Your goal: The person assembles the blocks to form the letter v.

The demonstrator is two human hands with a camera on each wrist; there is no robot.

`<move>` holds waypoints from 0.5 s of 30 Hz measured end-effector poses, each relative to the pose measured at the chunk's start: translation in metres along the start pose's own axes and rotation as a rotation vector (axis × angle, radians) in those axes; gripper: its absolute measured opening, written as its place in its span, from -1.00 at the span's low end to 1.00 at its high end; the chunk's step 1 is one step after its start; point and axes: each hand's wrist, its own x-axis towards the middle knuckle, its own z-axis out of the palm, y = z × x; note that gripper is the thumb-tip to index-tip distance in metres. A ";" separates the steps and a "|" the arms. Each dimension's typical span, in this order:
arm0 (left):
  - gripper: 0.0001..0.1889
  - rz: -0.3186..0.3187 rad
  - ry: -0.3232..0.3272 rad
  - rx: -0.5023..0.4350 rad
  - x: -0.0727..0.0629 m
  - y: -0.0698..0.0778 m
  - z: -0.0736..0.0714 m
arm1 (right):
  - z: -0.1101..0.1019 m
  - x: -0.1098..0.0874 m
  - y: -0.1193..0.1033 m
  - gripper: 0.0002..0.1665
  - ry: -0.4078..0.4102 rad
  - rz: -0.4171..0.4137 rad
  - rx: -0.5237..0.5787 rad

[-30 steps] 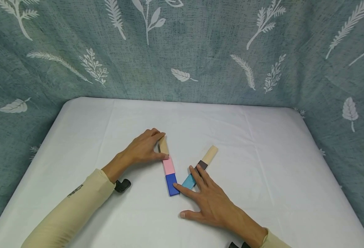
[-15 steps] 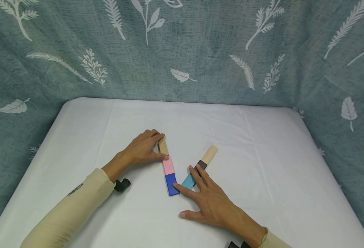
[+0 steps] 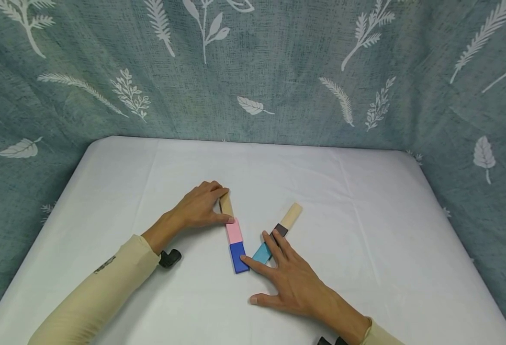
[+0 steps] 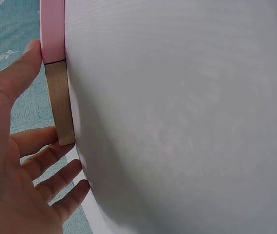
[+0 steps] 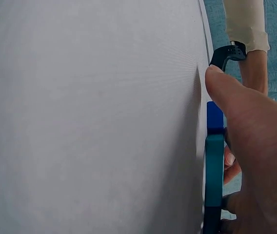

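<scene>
Two short rows of coloured wooden blocks form a V on the white cloth. The left row has a plain wood block (image 3: 227, 204), a pink block (image 3: 234, 232) and a blue block (image 3: 239, 258). Up the right row run a teal block (image 3: 262, 253), a dark block (image 3: 281, 229) and a plain block (image 3: 292, 215). My left hand (image 3: 201, 205) holds the left row's plain block, index finger at its far end and thumb by the pink seam. My right hand (image 3: 296, 282) lies with fingers spread, index tip on the blue block, other fingers over the right row.
White cloth (image 3: 365, 287) covers the table, with light creases. A teal leaf-patterned curtain (image 3: 278, 62) hangs behind and at both sides. A black wrist strap piece (image 3: 170, 258) shows below my left wrist.
</scene>
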 end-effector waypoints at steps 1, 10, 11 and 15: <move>-0.08 0.000 0.001 0.002 0.000 0.000 0.000 | 0.000 0.000 0.000 -0.06 0.007 -0.004 -0.001; -0.09 -0.002 -0.005 0.001 0.001 -0.001 0.001 | -0.001 0.000 0.000 -0.06 -0.015 0.008 0.004; -0.10 -0.002 -0.006 0.001 0.001 -0.001 0.001 | -0.001 0.000 0.000 -0.06 -0.018 0.010 0.003; -0.10 -0.007 -0.012 0.001 0.001 0.000 0.000 | -0.001 0.001 0.000 -0.07 -0.023 0.013 0.001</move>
